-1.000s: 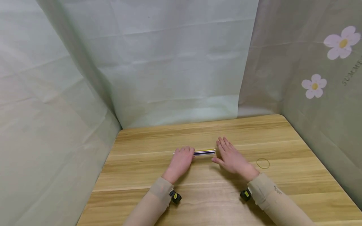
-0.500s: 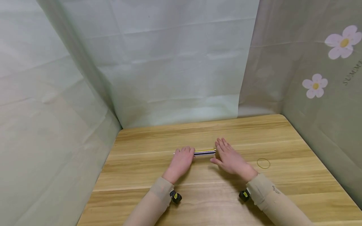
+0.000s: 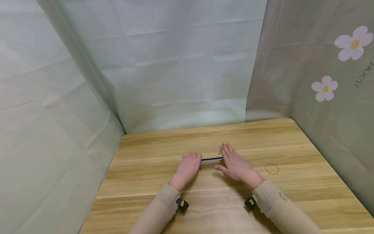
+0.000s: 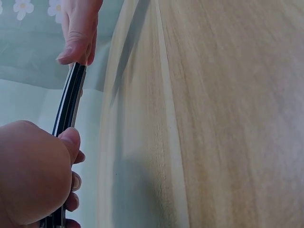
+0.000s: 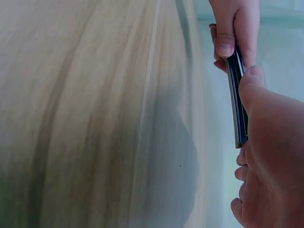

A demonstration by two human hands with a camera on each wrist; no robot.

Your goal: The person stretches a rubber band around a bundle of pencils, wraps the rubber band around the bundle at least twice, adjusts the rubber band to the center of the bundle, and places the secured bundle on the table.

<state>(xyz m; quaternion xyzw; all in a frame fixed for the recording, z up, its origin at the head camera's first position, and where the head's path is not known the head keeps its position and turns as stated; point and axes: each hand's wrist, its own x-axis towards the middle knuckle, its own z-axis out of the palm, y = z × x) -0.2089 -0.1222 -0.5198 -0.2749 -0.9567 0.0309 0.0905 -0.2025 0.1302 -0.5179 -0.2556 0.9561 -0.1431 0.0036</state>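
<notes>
Both hands rest on the desk (image 3: 146, 182) over a bundle of thin sticks (image 3: 211, 158) (dark and pale stripes) lying crosswise between them. Left hand (image 3: 187, 168) curls its fingers around the bundle's left end; right hand (image 3: 235, 164) lies flat, fingers straight, covering the right end. A rubber band (image 3: 272, 168) lies apart, farther right.
</notes>
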